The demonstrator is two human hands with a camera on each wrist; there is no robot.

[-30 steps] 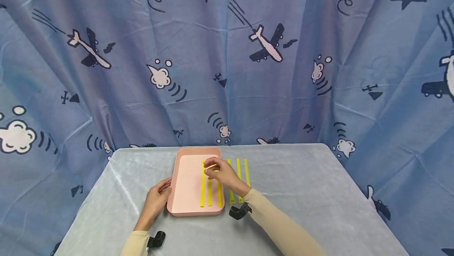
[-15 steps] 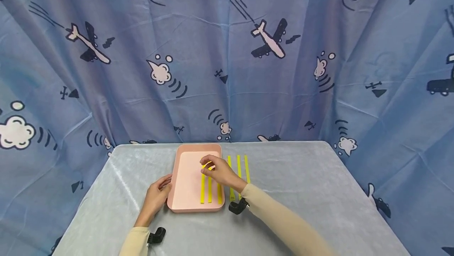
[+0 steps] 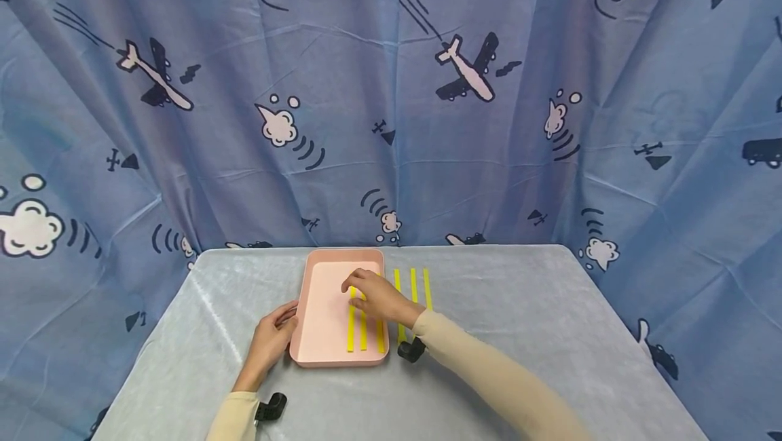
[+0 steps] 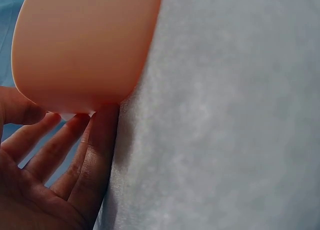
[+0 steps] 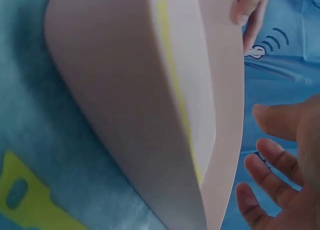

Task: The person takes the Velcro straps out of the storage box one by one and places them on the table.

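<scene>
A pink tray (image 3: 324,332) stands on the table. Several yellow flat strips (image 3: 351,332) lie inside it, along its right half. My left hand (image 3: 269,344) touches the tray's left side; in the left wrist view its fairly straight fingers (image 4: 56,146) meet the wall, with the thumb up near the rim. Over the right part of the tray is my right hand (image 3: 380,297), its thumb and fingers apart and bent loosely. The right wrist view shows no object in that hand (image 5: 305,175). It partly covers the upper ends of the strips in the head view.
More yellow strips (image 3: 414,285) lie on the grey table cloth (image 3: 501,319) right of the tray. One strip has a wider end (image 5: 27,195) with a slot. Behind the table hangs a blue printed curtain (image 3: 336,176).
My right hand has shifted a little to the left over the tray, and its thumb and fingers have spread wider. The left hand keeps its place at the tray's side.
</scene>
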